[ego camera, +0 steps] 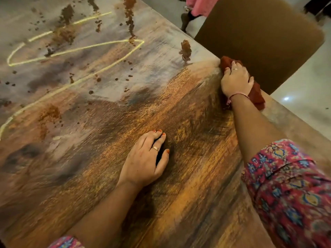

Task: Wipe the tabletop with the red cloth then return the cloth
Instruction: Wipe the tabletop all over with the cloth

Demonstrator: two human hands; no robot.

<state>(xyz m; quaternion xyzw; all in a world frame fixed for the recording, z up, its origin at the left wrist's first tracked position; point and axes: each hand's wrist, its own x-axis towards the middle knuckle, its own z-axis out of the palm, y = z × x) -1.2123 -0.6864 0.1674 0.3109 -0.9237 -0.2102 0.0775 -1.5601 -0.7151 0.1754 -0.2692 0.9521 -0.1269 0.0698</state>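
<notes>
A wooden tabletop (100,176) fills most of the view. Brown powder spills (185,49) and thin yellow lines (93,46) cover its far left part. The red cloth (257,94) lies bunched at the table's right edge, and my right hand (235,81) presses down on it, fingers curled over its far end. Cloth shows past the fingertips and behind the wrist. My left hand (146,160) rests on the bare wood in the middle, fingers loosely bent and holding nothing.
A brown upholstered chair (265,36) stands pushed against the table's right edge, just beyond the cloth. Pale tiled floor (302,97) lies to the right. A person in pink clothing (198,4) is partly visible at the top.
</notes>
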